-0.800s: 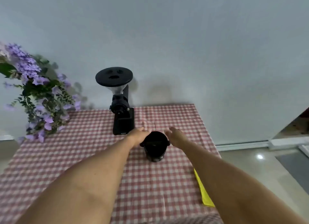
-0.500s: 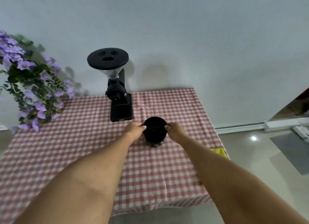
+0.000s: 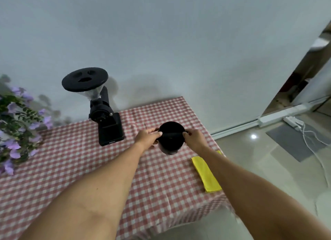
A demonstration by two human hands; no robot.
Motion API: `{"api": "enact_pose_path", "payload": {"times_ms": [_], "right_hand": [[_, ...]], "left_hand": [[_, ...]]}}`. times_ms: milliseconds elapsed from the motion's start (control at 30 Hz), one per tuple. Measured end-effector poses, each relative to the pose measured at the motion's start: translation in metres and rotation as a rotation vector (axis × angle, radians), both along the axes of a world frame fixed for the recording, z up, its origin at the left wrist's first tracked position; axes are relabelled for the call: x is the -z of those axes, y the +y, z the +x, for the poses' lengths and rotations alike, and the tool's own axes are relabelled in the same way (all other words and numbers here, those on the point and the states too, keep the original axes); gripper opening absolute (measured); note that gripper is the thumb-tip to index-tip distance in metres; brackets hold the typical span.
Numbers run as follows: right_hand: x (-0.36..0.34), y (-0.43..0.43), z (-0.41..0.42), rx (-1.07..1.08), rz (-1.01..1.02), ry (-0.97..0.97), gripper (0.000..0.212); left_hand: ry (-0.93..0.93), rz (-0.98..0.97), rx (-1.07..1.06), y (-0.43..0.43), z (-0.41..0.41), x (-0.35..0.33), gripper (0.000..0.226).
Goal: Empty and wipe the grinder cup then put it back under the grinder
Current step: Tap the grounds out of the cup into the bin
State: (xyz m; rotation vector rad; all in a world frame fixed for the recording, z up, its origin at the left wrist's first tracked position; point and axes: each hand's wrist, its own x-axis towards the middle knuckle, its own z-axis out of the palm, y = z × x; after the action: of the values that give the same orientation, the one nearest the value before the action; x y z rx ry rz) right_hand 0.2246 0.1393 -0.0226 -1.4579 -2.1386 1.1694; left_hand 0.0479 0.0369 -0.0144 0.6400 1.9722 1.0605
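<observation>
Sitting upright, grinder cup [image 3: 171, 138] was gripped at its rim from both sides: left hand [image 3: 146, 138] fingers [image 3: 157, 132] curled on the left edge, right hand [image 3: 194, 139] fingers [image 3: 186, 133] clamped on the right edge. Cup was over the checked worktop [image 3: 71, 161], right of the grinder [image 3: 107, 122] and apart from it; resting or lifted, couldn't tell. Yellow cloth [image 3: 206, 175] lay near, front-right.

Black cylindrical grinder cup [image 3: 171, 138], upright, mouth open, held within the grip; black grinder [image 3: 108, 127] stands apart, left of it.
</observation>
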Motion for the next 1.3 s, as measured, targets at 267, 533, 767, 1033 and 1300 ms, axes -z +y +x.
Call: {"api": "enact_pose_path", "payload": {"times_ms": [267,533,767,1033,1300], "right_hand": [[-0.023,0.055,0.122,0.145,0.036,0.076,0.025],[-0.032,0.106,0.255,0.324,-0.12,0.293,0.019],[-0.007,0.158,0.351,0.469,-0.273,0.434,0.029],[0.023,0.184,0.396,0.548,-0.332,0.447,0.024],[0.055,0.216,0.413,0.639,-0.381,0.393,0.02]], "left_hand": [[-0.37,-0.009,0.205,0.072,0.104,-0.024,0.03],[-0.498,-0.041,0.341,0.152,0.225,-0.024,0.068],[-0.538,0.011,0.461,0.208,0.319,-0.002,0.064],[-0.515,-0.052,0.526,0.256,0.363,0.028,0.072],[-0.553,-0.153,0.542,0.304,0.384,0.072,0.064]]}}
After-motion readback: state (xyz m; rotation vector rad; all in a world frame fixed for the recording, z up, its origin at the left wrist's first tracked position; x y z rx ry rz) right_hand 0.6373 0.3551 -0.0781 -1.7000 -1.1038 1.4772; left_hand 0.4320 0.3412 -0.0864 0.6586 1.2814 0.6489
